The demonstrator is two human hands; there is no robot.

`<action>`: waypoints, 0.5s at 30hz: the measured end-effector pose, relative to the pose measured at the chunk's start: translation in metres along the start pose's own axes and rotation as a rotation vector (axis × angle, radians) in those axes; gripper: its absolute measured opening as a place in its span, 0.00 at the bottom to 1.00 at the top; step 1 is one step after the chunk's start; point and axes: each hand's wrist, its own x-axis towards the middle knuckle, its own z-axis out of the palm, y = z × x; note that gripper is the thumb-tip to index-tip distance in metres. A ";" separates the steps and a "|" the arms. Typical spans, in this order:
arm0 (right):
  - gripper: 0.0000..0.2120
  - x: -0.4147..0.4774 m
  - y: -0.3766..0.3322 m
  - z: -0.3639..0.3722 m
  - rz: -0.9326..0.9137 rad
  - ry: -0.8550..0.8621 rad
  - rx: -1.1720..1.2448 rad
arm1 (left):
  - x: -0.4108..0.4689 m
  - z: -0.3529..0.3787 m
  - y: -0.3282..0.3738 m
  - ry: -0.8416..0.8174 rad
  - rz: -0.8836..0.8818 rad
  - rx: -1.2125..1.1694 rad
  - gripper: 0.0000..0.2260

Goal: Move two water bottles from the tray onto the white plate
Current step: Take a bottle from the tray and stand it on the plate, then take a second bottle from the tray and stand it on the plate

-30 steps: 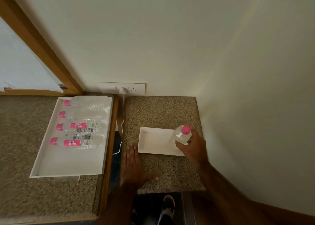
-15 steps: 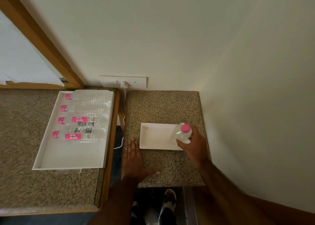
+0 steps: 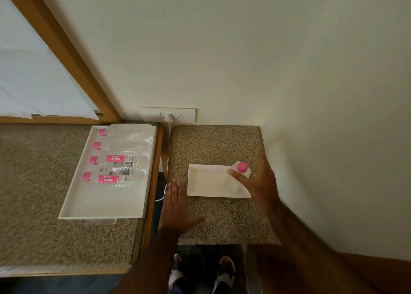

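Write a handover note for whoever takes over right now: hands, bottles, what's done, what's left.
Right hand: open, fingers spread around the upright bottle on the white plate; a fingertip may touch it.
Left hand: flat on the counter, empty.
Tray: four bottles lying side by side.
Done: one bottle on the plate.
Left: move one more from the tray.
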 end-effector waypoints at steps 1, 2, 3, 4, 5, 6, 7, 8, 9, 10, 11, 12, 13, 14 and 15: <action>0.60 0.002 -0.007 -0.004 -0.040 0.019 -0.008 | 0.000 -0.005 0.001 0.008 0.015 0.017 0.74; 0.59 0.005 -0.016 -0.008 -0.083 0.036 -0.018 | -0.001 -0.014 0.002 0.023 0.030 0.051 0.74; 0.59 0.007 -0.026 -0.011 -0.126 0.047 -0.027 | 0.000 -0.021 0.003 0.029 0.044 0.092 0.74; 0.58 0.010 -0.037 -0.014 -0.163 0.053 -0.035 | 0.001 -0.030 0.004 0.039 0.061 0.132 0.74; 0.57 0.012 -0.050 -0.014 -0.216 0.053 -0.049 | 0.001 -0.041 0.005 0.061 0.074 0.160 0.74; 0.56 0.014 -0.064 -0.014 -0.274 0.050 -0.071 | 0.002 -0.053 0.005 0.082 0.084 0.177 0.73; 0.56 0.016 -0.074 -0.014 -0.321 0.042 -0.100 | 0.004 -0.062 0.007 0.100 0.094 0.180 0.72; 0.56 0.018 -0.087 -0.010 -0.370 0.031 -0.119 | 0.004 -0.074 0.006 0.134 0.101 0.179 0.72; 0.55 0.019 -0.098 -0.007 -0.403 0.009 -0.129 | 0.004 -0.085 0.005 0.176 0.114 0.172 0.71; 0.55 0.022 -0.107 -0.002 -0.429 -0.009 -0.134 | 0.005 -0.095 0.004 0.203 0.120 0.159 0.71; 0.55 0.024 -0.117 0.003 -0.464 -0.020 -0.138 | 0.007 -0.105 0.001 0.228 0.123 0.145 0.71; 0.55 0.027 -0.127 0.009 -0.503 -0.027 -0.147 | 0.007 -0.116 -0.002 0.253 0.124 0.126 0.71; 0.55 0.029 -0.137 0.014 -0.546 -0.034 -0.161 | 0.007 -0.125 -0.006 0.283 0.127 0.108 0.70; 0.54 0.030 -0.148 0.020 -0.587 -0.042 -0.173 | 0.006 -0.137 -0.010 0.309 0.130 0.100 0.70; 0.54 0.031 -0.158 0.026 -0.620 -0.047 -0.184 | 0.004 -0.147 -0.014 0.332 0.133 0.103 0.69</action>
